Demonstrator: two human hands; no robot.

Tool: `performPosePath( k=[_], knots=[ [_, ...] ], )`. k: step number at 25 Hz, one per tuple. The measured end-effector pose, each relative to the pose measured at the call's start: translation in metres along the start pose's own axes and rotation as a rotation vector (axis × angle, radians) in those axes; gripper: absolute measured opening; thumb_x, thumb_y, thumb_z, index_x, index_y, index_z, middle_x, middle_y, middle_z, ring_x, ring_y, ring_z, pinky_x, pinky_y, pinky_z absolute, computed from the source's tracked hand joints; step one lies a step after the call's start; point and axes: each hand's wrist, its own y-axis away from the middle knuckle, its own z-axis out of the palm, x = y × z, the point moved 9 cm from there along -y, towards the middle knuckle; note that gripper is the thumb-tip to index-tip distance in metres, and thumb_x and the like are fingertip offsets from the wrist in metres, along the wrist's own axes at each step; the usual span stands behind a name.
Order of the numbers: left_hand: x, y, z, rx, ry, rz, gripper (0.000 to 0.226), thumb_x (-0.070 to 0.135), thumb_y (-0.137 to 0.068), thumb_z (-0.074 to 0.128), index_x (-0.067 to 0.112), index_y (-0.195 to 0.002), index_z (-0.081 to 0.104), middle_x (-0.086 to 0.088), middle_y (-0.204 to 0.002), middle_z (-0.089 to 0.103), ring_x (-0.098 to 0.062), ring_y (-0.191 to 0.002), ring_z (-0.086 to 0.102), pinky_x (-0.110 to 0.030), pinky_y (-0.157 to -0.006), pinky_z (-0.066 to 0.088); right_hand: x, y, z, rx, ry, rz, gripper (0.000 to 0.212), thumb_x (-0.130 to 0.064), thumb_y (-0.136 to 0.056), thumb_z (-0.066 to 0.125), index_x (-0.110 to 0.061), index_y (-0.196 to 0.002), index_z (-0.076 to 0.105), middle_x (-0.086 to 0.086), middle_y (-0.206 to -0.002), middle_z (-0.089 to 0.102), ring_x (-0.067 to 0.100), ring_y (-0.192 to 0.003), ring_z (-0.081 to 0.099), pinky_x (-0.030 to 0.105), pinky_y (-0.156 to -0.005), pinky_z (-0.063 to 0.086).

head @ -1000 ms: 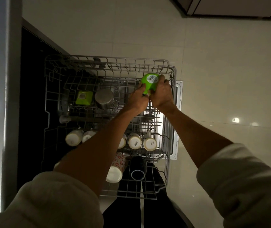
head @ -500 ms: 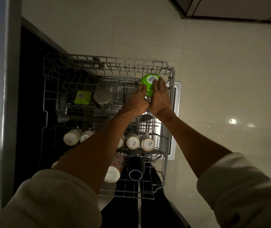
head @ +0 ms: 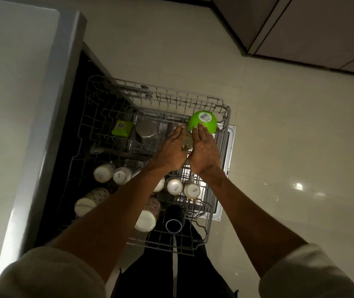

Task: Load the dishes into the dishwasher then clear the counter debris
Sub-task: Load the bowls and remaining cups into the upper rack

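A green bowl (head: 204,123) with a barcode sticker sits upside down in the far right corner of the pulled-out wire dishwasher rack (head: 161,97). My right hand (head: 204,151) lies just in front of it, fingers straight, fingertips touching the bowl's near side. My left hand (head: 172,151) is beside it to the left, fingers straight over the rack, holding nothing. A small pale object shows between the two hands; what it is I cannot tell.
In the rack are a green square container (head: 121,127), a steel cup (head: 146,130), several white cups (head: 175,186) upside down, patterned mugs (head: 148,214) and a dark mug (head: 174,219). A white counter (head: 10,125) runs along the left. Tiled floor lies to the right.
Both hands have let go of the green bowl, which now rests in the rack's far right corner. The hands have drawn back slightly and opened. The camera has tilted up.
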Motion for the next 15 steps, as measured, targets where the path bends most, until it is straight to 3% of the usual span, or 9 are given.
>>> performPosePath(
  k=[6,9,12,15],
  knots=[
    [-0.015,0.091,-0.057,0.194,-0.059,0.069,0.071,-0.002,-0.092,0.047,0.003,-0.156,0.017,-0.012,-0.165,0.010,-0.023,-0.154,0.010,-0.030,-0.125,0.008,-0.081,0.044,-0.041,0.052,0.000,-0.194,0.076,-0.008,-0.091,0.054,-0.001,-0.157,0.019,0.018,-0.166,0.012,0.028,-0.155,0.008,0.034,-0.125,0.000],
    [-0.018,0.136,-0.089,0.313,-0.019,0.064,0.065,0.010,-0.096,0.046,0.004,-0.155,0.020,-0.013,-0.164,0.016,-0.024,-0.153,0.015,-0.034,-0.125,0.013,-0.138,0.072,-0.059,0.081,0.008,-0.314,0.069,-0.009,-0.095,0.047,-0.002,-0.157,0.020,0.017,-0.166,0.012,0.027,-0.155,0.009,0.033,-0.124,-0.002],
    [-0.026,0.189,-0.126,0.452,-0.023,0.082,0.070,0.036,-0.093,0.027,0.002,-0.154,0.024,-0.014,-0.161,0.023,-0.023,-0.151,0.019,-0.037,-0.124,0.017,-0.198,0.106,-0.077,0.126,0.045,-0.433,0.063,-0.018,-0.102,0.041,-0.005,-0.159,0.017,0.014,-0.167,0.009,0.024,-0.155,0.007,0.032,-0.123,-0.005],
    [-0.046,0.252,-0.160,0.565,-0.050,0.037,0.065,0.026,-0.095,0.028,-0.001,-0.154,0.023,-0.018,-0.161,0.022,-0.026,-0.152,0.018,-0.042,-0.124,0.019,-0.252,0.143,-0.086,0.146,0.125,-0.507,0.064,-0.022,-0.104,0.040,-0.007,-0.160,0.011,0.012,-0.167,0.004,0.022,-0.155,0.002,0.030,-0.121,-0.008]
  ],
)
